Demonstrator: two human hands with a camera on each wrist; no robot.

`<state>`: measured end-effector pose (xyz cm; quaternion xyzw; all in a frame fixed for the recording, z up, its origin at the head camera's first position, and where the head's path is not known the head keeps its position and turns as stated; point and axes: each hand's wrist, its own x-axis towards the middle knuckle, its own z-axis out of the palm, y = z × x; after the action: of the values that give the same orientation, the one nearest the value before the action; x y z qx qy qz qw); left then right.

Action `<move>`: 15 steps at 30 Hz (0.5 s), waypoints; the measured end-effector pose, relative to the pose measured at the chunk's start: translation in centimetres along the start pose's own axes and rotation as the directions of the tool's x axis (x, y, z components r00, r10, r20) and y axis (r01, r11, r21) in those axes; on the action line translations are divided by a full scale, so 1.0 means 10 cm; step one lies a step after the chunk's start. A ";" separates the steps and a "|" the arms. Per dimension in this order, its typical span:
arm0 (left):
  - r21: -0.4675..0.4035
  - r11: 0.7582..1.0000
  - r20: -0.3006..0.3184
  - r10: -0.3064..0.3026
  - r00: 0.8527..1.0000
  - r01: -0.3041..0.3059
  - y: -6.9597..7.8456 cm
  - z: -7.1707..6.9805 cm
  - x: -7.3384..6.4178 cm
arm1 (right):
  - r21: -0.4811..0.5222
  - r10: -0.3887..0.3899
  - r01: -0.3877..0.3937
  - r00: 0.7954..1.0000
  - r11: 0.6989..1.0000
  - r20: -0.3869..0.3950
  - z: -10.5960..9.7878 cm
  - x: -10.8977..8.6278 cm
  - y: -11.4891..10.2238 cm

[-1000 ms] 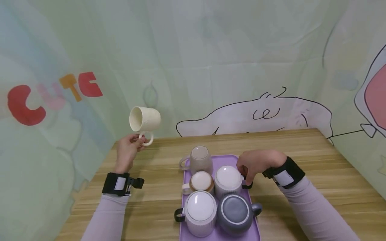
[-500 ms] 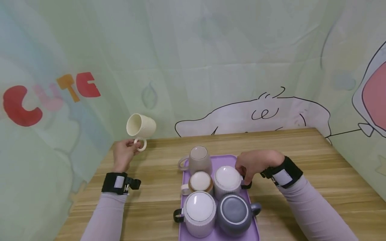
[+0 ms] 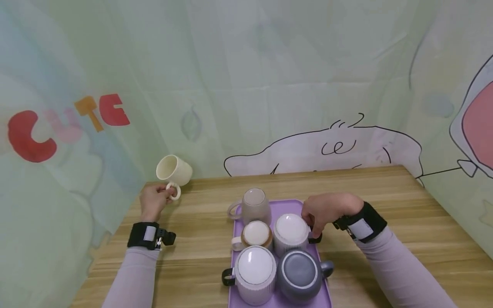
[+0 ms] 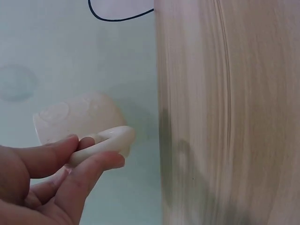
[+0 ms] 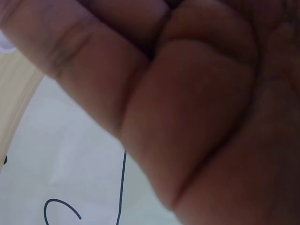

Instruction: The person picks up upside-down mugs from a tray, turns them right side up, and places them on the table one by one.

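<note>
My left hand [image 3: 153,202] pinches the handle of a cream mug [image 3: 180,172] near the table's far left corner. The mug is tilted, its mouth facing up and to the left. In the left wrist view, thumb and fingers [image 4: 89,176] press on the ring handle [image 4: 110,140] from both sides. My right hand [image 3: 325,208] grips the black handle of an upside-down white ribbed mug [image 3: 290,231] on the purple tray [image 3: 286,206]. The right wrist view is mostly filled by the palm [image 5: 187,103], which hides that mug.
Also bottom up on the tray are a taupe mug [image 3: 255,207], a small white and brown mug [image 3: 256,233], another white mug with a black handle [image 3: 255,273] and a dark grey mug [image 3: 300,273]. A printed curtain [image 3: 250,85] hangs behind the wooden table [image 3: 204,239].
My left hand has lowered the cream mug and moved it left, and its mouth has turned more upward. The right hand keeps its place at the white mug's handle.
</note>
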<state>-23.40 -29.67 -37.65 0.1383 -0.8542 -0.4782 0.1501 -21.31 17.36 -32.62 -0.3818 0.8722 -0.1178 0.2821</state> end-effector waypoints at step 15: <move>0.112 0.993 0.040 -0.025 0.999 0.021 -0.14 -0.05 0.06 | 0.025 0.001 -0.002 1.000 1.000 0.008 0.01 0.01 0.01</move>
<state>-23.62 -31.01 -38.51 0.1464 -0.8810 -0.4340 0.1190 -21.35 17.38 -32.81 -0.3780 0.8700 -0.1270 0.2902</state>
